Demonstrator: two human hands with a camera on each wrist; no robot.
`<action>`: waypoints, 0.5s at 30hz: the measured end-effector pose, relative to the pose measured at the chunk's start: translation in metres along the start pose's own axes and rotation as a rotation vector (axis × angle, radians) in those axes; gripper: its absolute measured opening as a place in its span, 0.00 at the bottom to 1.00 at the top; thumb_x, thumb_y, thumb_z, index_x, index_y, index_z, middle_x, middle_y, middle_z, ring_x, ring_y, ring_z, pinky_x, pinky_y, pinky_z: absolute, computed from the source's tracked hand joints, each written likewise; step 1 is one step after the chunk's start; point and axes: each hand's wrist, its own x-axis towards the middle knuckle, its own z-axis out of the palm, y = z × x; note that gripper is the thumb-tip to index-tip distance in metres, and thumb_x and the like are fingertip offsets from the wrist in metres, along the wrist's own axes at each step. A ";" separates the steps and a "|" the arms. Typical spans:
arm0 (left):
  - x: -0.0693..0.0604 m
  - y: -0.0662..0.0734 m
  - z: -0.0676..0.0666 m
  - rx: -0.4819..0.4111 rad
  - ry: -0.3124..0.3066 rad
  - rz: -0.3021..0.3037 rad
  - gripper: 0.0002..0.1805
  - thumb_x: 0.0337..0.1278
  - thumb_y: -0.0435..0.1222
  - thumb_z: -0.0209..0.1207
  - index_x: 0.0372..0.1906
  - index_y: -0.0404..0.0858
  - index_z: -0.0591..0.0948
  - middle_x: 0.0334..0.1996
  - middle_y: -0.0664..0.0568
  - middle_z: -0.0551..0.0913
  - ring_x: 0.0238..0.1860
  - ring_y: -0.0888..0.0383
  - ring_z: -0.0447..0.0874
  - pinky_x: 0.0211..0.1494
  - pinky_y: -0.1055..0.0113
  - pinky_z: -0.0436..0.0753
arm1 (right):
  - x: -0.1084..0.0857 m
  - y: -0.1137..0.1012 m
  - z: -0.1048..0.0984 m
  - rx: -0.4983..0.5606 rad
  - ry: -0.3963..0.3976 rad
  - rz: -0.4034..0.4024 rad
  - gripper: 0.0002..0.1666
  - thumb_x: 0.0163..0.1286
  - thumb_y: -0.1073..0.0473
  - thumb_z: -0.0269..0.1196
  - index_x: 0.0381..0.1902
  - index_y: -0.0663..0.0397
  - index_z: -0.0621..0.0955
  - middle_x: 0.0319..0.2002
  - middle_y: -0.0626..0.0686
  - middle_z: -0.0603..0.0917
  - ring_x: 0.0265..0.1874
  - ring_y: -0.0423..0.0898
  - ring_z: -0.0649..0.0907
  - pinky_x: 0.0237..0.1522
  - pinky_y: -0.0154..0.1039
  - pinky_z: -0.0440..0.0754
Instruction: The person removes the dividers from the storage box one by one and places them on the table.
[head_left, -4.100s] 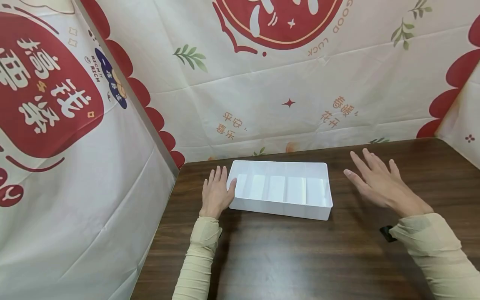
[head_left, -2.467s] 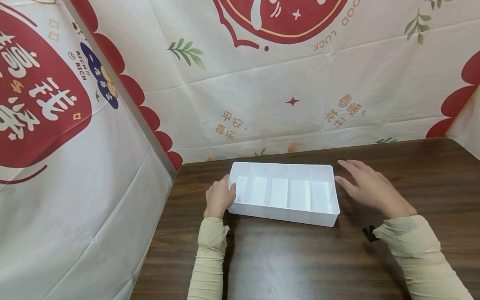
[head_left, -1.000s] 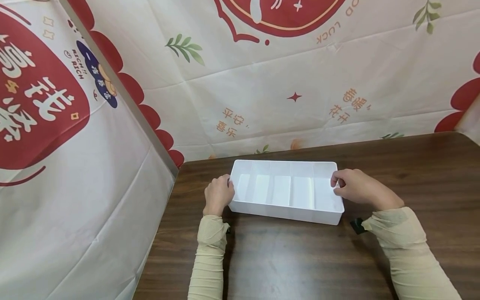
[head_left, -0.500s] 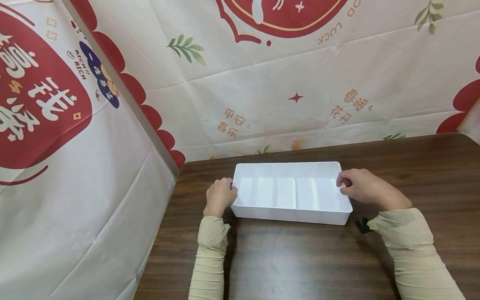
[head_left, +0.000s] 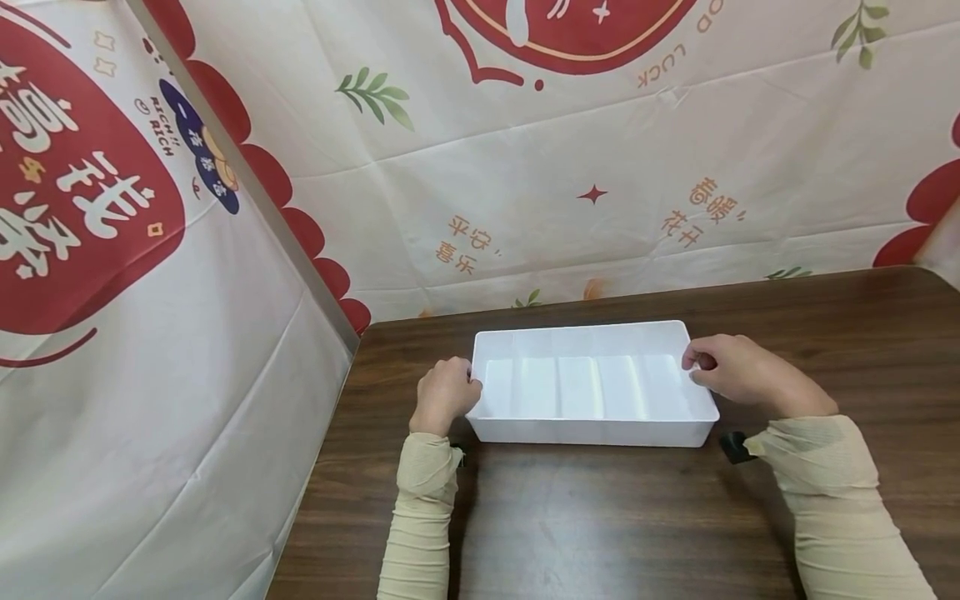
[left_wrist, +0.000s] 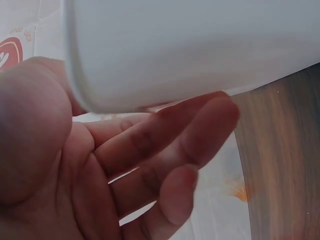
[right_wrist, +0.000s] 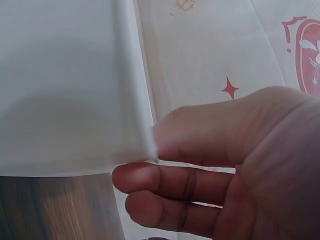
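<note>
A white plastic divider tray [head_left: 592, 432], long and shallow with several compartments, sits in the middle of the head view. Its compartments show nothing inside. At its left end my left hand [head_left: 444, 393] grips the rim, and in the left wrist view the fingers [left_wrist: 210, 125] curl beside the white wall [left_wrist: 190, 50]. On the opposite end, my right hand [head_left: 738, 371] pinches the rim between thumb and fingers. The right wrist view shows the thumb against the edge of the tray [right_wrist: 65, 90]. I cannot tell whether the tray touches the table.
The dark wood-grain table [head_left: 585, 525] extends in front of the tray and to the right. A white printed cloth [head_left: 525, 167] hangs behind the table's far edge, and another cloth [head_left: 187, 375] hangs along the left side.
Both hands first stood open beside the tray, then took hold of its two ends. Since then the tray has shifted right and turned slightly, its right end moving away, with both hands following.
</note>
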 end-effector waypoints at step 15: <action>-0.001 0.005 -0.002 -0.039 -0.095 -0.021 0.16 0.64 0.40 0.56 0.21 0.40 0.72 0.17 0.53 0.69 0.20 0.56 0.68 0.24 0.62 0.67 | 0.001 0.010 0.001 0.001 0.051 0.012 0.10 0.67 0.68 0.60 0.46 0.64 0.79 0.27 0.52 0.71 0.29 0.48 0.73 0.28 0.40 0.70</action>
